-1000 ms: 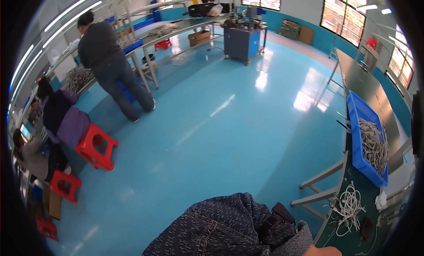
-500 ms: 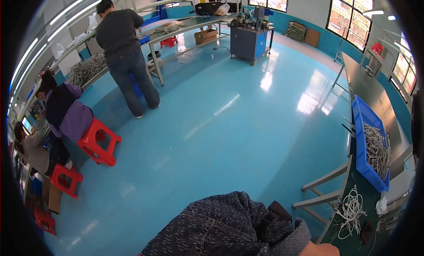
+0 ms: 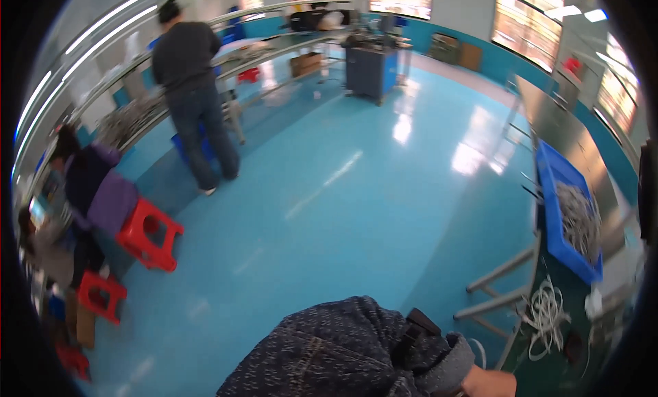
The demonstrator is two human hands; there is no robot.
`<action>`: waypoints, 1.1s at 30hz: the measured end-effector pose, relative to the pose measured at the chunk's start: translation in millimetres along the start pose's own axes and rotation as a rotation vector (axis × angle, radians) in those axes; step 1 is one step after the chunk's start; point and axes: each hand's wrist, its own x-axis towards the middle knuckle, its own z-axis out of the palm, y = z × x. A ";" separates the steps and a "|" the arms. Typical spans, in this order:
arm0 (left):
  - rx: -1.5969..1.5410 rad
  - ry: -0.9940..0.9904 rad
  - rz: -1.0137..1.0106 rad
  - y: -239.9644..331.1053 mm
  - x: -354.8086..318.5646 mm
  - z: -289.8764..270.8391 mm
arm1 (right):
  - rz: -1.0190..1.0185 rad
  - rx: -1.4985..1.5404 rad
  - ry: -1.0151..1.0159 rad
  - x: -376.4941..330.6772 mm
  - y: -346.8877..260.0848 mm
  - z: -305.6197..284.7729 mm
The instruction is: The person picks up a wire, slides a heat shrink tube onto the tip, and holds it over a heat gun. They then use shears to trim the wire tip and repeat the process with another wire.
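Note:
My left arm, in a dark patterned denim sleeve [image 3: 329,349] with a grey cuff, reaches across the lower edge toward the right-hand bench. A black strap with a buckle-like piece [image 3: 419,325] lies on the sleeve. Only the wrist and back of my left hand [image 3: 490,382] show; its fingers are cut off by the frame's lower edge. A thin white cable loop [image 3: 481,352] rises just beyond the cuff, and whether my hand holds it cannot be seen. Nearby, a tangled bundle of white cables [image 3: 546,318] lies on the green bench top [image 3: 524,359]. My right hand is out of sight.
A blue bin [image 3: 572,249] full of grey cables sits on the right-hand bench. Across the blue floor, one person [image 3: 188,61] stands at a long bench and two sit on red stools [image 3: 151,234]. A machine cabinet [image 3: 367,71] stands at the back.
The view has shifted slightly, blurring the picture. My hand has moved a little left and up, and a white cable loop now shows beside the cuff. The standing person's stance has changed.

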 end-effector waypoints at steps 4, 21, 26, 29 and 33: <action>-0.007 0.210 -0.065 27.4 -7.4 2.6 | 0.033 -0.033 -0.065 -7.5 -16.4 -2.7; 0.013 -0.347 -0.170 9.1 76.5 49.0 | 0.183 -0.819 0.274 -74.2 33.4 -138.4; -0.005 -0.298 -0.274 11.3 81.0 31.7 | 0.297 -1.113 0.166 -83.0 68.3 -151.0; -0.023 -0.285 -0.276 11.8 74.1 24.0 | 0.297 -1.240 0.100 -75.8 72.1 -144.2; -0.103 -0.266 -0.297 5.2 54.8 16.3 | 0.350 -1.320 0.025 -73.9 77.6 -148.6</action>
